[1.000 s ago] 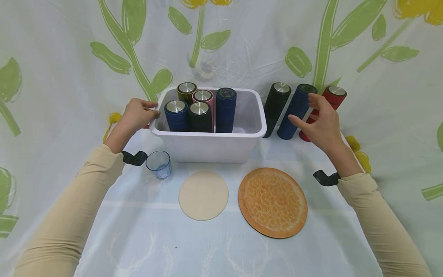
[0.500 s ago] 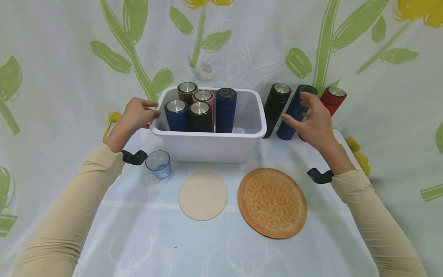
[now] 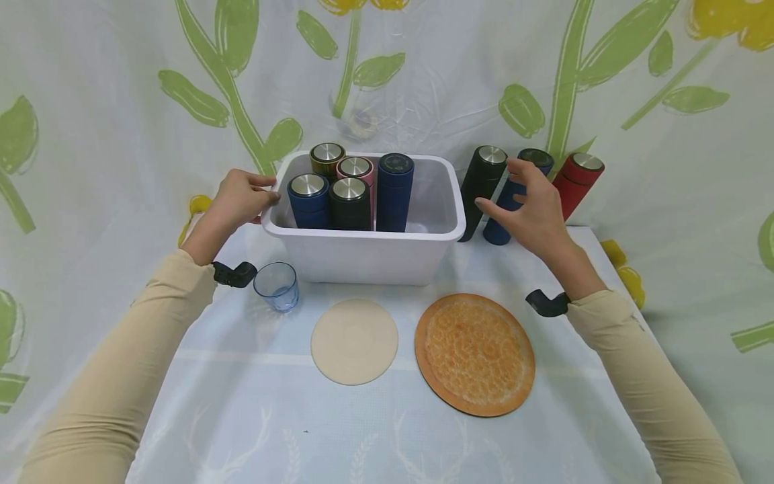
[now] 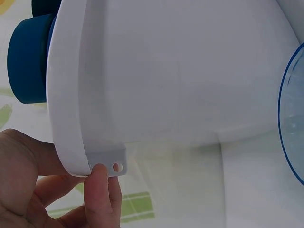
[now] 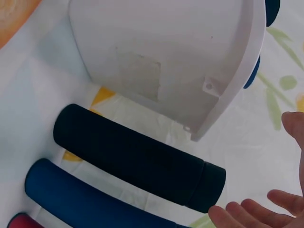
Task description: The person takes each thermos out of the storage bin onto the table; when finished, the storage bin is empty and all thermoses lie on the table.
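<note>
At the left end of a white plastic bin [image 3: 363,261], my left hand [image 3: 238,202] pinches the rim; the left wrist view shows thumb and fingers around its corner tab [image 4: 107,163]. Several vacuum flasks stand inside, among them a tall blue flask [image 3: 394,195] and a pink flask [image 3: 355,166]. To the bin's right, a black flask [image 3: 480,185], a blue flask [image 3: 497,232] and a red flask [image 3: 577,181] stand in a row. My right hand [image 3: 538,218] is empty, fingers spread, fingertips near the black flask's lid [image 5: 209,187] and partly covering the blue flask.
A clear bluish glass [image 3: 277,289] stands before the bin's left end. On the table [image 3: 357,430] lie a pale round mat [image 3: 355,341] and a larger orange-brown round mat [image 3: 474,353]. A floral curtain [image 3: 435,60] hangs behind.
My right hand has moved left, from the red and blue flasks toward the black one, uncovering more of the red flask. The left hand stays on the bin's rim.
</note>
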### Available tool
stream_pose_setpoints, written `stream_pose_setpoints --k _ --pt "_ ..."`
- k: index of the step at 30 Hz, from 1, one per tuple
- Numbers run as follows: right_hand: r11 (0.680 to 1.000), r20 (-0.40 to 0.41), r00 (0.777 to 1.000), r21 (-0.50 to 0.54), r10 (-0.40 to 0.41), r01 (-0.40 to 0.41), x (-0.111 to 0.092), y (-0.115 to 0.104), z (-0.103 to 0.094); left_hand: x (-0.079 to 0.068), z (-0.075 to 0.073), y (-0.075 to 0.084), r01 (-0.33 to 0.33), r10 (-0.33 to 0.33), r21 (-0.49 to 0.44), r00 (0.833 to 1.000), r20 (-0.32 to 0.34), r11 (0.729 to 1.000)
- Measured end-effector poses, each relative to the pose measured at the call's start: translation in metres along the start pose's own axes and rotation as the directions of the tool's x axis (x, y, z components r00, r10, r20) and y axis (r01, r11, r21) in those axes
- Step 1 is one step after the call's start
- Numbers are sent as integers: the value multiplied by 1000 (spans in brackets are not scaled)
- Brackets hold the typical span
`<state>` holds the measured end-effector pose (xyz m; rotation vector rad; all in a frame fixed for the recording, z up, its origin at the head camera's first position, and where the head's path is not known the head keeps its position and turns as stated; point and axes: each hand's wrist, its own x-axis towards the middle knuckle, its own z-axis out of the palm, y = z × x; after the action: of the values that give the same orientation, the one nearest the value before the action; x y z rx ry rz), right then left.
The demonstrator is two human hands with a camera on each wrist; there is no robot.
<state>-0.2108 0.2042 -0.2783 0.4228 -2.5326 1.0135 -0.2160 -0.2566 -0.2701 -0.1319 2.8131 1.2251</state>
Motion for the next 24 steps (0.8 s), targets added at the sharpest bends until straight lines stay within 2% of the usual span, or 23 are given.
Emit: stream_pose_setpoints --k 14,24 --pt "997 -3 997 -5 -71 71 5 -3 16 1 0 -1 -1 1 1 1000 6 1000" --pt "998 24 997 -4 -67 67 7 -12 23 1 0 -2 -3 3 -3 1000 4 1000"
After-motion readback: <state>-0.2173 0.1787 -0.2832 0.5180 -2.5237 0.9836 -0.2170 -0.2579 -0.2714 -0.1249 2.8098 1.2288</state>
